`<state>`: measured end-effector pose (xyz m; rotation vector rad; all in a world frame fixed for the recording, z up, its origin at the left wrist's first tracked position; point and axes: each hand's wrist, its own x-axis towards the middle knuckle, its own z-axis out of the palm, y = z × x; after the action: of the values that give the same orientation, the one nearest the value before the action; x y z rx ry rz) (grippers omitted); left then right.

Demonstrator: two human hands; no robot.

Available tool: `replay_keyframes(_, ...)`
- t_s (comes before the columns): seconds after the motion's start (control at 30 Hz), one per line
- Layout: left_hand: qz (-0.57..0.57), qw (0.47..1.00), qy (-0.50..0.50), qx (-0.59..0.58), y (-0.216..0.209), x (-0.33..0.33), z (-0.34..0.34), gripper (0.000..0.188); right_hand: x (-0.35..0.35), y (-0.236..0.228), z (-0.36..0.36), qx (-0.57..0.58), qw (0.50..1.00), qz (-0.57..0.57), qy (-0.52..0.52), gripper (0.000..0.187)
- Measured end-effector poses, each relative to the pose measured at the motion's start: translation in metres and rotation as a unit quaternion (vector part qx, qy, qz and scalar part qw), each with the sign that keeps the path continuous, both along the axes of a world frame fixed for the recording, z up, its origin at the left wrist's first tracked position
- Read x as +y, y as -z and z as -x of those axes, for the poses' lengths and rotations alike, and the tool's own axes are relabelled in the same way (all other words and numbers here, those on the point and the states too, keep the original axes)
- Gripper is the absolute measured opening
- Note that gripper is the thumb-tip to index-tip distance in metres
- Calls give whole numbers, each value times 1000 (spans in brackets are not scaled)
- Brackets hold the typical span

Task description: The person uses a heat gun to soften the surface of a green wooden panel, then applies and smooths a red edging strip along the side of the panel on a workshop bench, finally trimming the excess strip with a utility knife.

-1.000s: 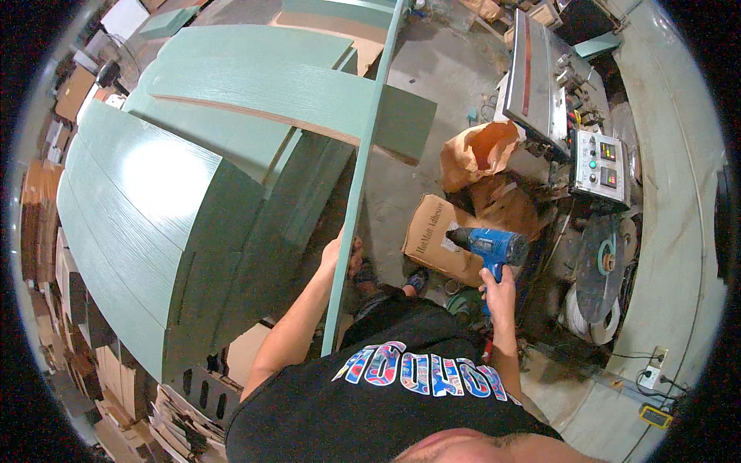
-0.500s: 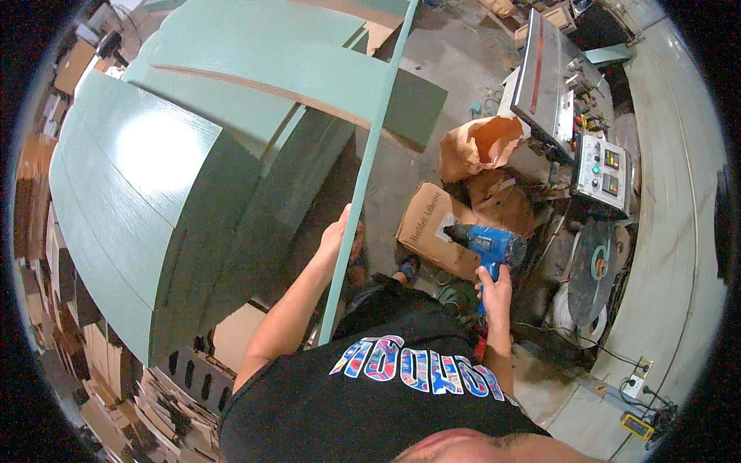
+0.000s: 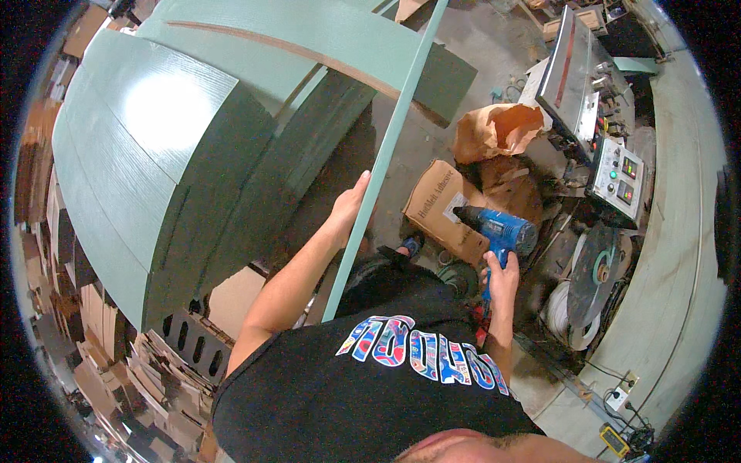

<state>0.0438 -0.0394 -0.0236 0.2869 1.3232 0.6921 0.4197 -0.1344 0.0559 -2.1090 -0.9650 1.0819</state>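
Note:
A long pale green panel [image 3: 392, 145], seen nearly edge-on, slants from the top centre down to my waist. My left hand [image 3: 351, 207] grips its edge, thumb on the left side and the fingers mostly hidden behind it. In my right hand [image 3: 502, 279] is a blue heat gun [image 3: 505, 231], held by its handle. Its dark nozzle points left, over a cardboard box [image 3: 444, 202], and stays apart from the panel.
Stacked green panels [image 3: 139, 147] fill the left. A torn brown paper bag [image 3: 498, 133] stands beyond the box. At right are a machine with a control box [image 3: 619, 181], a dark reel [image 3: 593, 274] and a wall [image 3: 687, 177]. Cardboard scraps [image 3: 158, 386] lie lower left.
The whole view has shifted slightly, so the box, machine and panels sit a little higher and further right. Both hands keep their holds on the panel and the heat gun.

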Motion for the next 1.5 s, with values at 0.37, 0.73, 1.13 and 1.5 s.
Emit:
replay_keyframes(0.37,6,1000,-7,20,3,0,-1,76,7,-5,2,-3,1000,-3,0,27)
replay_keyframes(0.73,25,998,-46,-31,10,-1,0,60,0,-1,2,-8,1000,-5,16,27)
replay_keyframes(1.13,-101,977,103,157,7,56,-13,42,2,13,-2,-105,989,-91,45,49)
replay_keyframes(1.5,-186,941,219,178,18,94,-57,40,-48,-63,-92,273,760,-397,437,25)
